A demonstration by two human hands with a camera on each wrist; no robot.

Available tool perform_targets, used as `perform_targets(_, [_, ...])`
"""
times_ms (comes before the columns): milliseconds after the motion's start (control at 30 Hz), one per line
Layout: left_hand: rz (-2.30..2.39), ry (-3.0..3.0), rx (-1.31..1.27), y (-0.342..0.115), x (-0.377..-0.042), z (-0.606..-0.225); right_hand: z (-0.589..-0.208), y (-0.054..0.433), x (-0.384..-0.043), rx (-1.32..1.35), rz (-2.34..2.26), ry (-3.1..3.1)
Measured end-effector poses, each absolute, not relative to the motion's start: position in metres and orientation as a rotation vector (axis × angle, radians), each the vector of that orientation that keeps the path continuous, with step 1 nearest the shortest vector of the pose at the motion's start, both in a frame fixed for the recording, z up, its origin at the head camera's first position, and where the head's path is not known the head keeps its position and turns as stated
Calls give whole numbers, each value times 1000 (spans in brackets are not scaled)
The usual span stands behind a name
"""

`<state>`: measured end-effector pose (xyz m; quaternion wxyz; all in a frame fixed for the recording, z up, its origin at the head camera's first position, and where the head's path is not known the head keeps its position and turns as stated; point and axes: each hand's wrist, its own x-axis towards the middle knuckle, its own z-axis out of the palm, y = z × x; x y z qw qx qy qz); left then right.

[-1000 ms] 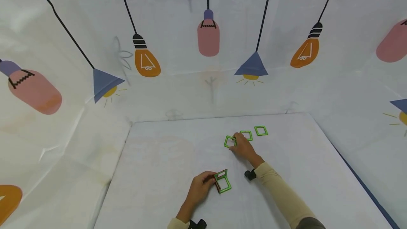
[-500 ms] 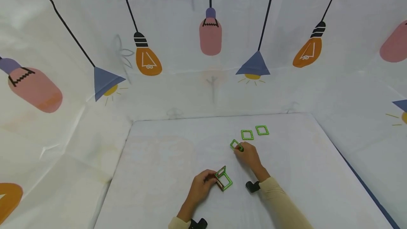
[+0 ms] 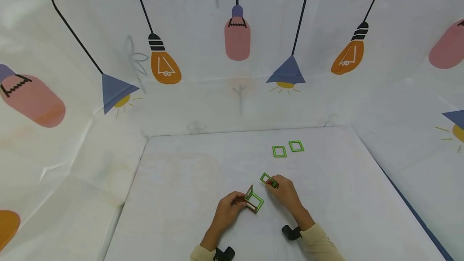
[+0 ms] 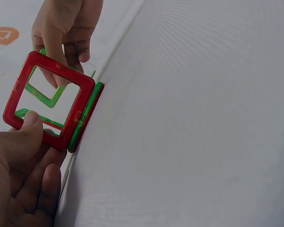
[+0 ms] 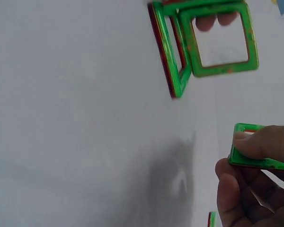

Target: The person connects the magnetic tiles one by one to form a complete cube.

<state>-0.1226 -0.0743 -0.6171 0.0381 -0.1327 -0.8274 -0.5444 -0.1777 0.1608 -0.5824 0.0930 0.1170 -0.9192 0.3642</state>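
Note:
My left hand (image 3: pixel 226 212) grips a joined set of square magnetic tiles (image 4: pixel 79 116) by one edge, thumb on one face. The tiles are hollow frames, red on one side and green on the other, standing at angles to each other. In the right wrist view the joined tiles (image 5: pixel 194 54) show their green faces near the top. My right hand (image 3: pixel 285 193) pinches a single green square magnetic tile (image 5: pixel 255 163) between thumb and fingers. That tile is apart from the joined set, slightly above and right of it in the head view.
Two loose green square tiles, a nearer one (image 3: pixel 280 156) and a farther one (image 3: pixel 297 150), lie flat toward the back of the white table (image 3: pixel 181 180). A white sheet wall (image 3: pixel 203 104) with printed lamps rises behind and beside the table. Each wrist wears a black camera.
My right hand has drawn its tile back from near the loose tiles toward my left hand. The left hand has turned the joined tiles slightly, staying in about the same place.

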Motion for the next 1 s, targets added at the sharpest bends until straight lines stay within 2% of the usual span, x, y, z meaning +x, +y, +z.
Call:
perform_targets(367, [-1624,-2536,-465,-75,-123,-621,-586,146,-159,444,1031,-2754])
perform_targets(1000, [-1617,-2486,-507,-76,-124,-621,-592,132,-148,479,872,-2726])
